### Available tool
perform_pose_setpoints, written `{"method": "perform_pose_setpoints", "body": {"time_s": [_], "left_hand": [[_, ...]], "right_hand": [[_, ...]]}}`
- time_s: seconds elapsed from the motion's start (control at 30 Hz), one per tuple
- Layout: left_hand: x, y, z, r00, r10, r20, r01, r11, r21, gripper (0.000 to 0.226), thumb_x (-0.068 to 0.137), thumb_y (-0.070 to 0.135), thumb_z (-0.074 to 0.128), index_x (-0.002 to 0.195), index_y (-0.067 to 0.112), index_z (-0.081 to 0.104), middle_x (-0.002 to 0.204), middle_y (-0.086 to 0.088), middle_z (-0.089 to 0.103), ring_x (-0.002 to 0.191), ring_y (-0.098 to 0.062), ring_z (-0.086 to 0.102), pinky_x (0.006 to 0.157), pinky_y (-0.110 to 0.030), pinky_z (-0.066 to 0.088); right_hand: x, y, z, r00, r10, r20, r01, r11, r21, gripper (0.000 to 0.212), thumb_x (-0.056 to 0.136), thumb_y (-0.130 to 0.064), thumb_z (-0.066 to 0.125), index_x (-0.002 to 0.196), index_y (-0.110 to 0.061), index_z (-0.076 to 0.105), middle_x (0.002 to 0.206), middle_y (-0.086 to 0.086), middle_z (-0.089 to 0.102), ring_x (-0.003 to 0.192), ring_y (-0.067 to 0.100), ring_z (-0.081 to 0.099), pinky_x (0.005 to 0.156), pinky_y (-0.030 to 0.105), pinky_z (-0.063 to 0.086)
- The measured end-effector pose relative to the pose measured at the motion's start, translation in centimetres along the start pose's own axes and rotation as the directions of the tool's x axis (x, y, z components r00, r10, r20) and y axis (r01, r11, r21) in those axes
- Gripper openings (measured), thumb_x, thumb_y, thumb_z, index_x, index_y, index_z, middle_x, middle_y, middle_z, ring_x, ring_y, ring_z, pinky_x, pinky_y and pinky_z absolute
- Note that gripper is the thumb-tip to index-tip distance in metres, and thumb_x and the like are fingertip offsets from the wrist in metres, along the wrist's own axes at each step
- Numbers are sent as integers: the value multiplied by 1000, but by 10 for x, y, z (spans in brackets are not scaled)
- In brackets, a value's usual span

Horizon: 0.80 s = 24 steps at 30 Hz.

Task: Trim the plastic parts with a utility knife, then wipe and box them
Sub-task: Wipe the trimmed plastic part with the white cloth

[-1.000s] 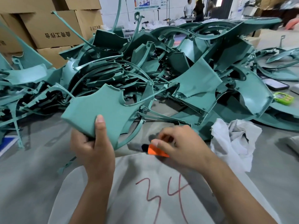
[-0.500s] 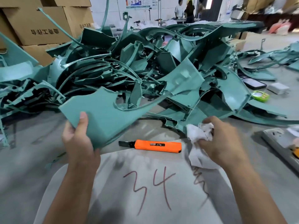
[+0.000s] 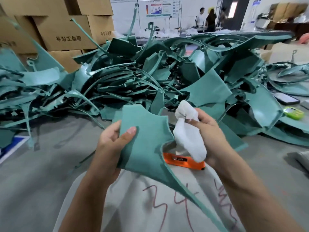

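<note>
Plastic part (image 3: 147,141) gripped by left hand (image 3: 115,139), right hand (image 3: 210,134) clutching cloth (image 3: 189,136)

This is a factory work floor. A big pile of green plastic parts (image 3: 167,77) lies on the gray floor (image 3: 33,173). Brown cardboard boxes (image 3: 66,30) are stacked at the back left corner.

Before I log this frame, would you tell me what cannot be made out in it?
- Orange utility knife, head view: its blade end is hidden behind the green plastic part held in the left hand.
- Crumpled white cloth: the right hand covers part of it, so whether it touches the part is unclear.
- Red handwriting on the white sheet: partly covered by the arms and the part.
- Cardboard box print: too blurred to read.
</note>
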State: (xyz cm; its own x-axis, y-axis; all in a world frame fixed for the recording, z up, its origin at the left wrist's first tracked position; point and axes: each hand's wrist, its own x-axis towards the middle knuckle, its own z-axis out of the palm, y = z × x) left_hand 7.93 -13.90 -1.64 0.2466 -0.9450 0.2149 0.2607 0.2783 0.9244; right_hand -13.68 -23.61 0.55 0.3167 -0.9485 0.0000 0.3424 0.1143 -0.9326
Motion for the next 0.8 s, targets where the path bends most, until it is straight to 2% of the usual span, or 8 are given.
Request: {"method": "perform_pose_setpoints", "body": {"time_s": [0.1,0.17,0.3,0.4,0.5,0.6,0.7,0.8], "left_hand": [[0,-15,20,995,-102,18,102,995,9,33,86,26,74,116,13,73,116,-19,75,97,-31,75,76,-37,62],[0,-26,31,986,-167,1,167,986,-6,29,87,28,70,114,18,75,117,-16,75,101,-32,74,83,-41,62],[3,-35,32,960,-280,30,281,959,-32,31,95,30,70,122,16,71,120,-13,75,105,-30,73,83,-38,62],[5,-37,26,949,-313,-40,312,950,-27,40,93,32,64,127,11,67,118,-13,75,103,-30,74,81,-38,62],[6,-35,18,941,-336,-45,334,942,-30,34,96,30,65,123,10,71,118,-18,74,98,-31,73,80,-37,61],[8,-33,10,953,-298,-55,300,953,33,36,93,33,71,120,9,72,116,-18,75,98,-31,72,86,-41,57],[9,-34,11,970,-234,-70,239,968,77,34,92,25,66,121,8,70,115,-15,76,101,-31,73,88,-42,60],[9,-38,13,979,-190,-77,198,973,121,25,97,14,63,122,8,68,114,-14,77,104,-36,73,91,-47,60]], "right_hand": [[-3,16,8,974,176,141,-206,947,246,33,72,-12,72,105,-15,74,88,9,76,68,24,72,64,33,61],[-1,27,9,971,222,84,-237,934,269,37,72,-21,72,108,-9,71,90,10,78,75,26,75,72,39,63],[5,35,6,993,27,-113,-15,995,101,9,100,-4,61,98,3,66,86,18,66,75,30,57,73,39,48],[4,30,0,988,5,154,-64,922,382,15,96,-12,58,88,0,52,98,26,59,79,34,50,80,43,48],[9,29,-24,959,2,283,-159,830,535,31,101,-33,52,95,-11,71,100,14,70,89,29,68,82,34,56],[10,28,-35,942,118,313,-247,875,416,35,88,-55,76,77,-23,65,68,-5,60,59,8,60,56,22,35],[11,28,-31,926,236,295,-297,937,183,43,65,-56,94,76,-21,70,66,2,68,57,12,67,58,23,52],[4,20,-17,911,331,245,-328,943,-55,41,82,-56,80,62,-21,78,66,6,72,54,15,69,56,26,56]]}}
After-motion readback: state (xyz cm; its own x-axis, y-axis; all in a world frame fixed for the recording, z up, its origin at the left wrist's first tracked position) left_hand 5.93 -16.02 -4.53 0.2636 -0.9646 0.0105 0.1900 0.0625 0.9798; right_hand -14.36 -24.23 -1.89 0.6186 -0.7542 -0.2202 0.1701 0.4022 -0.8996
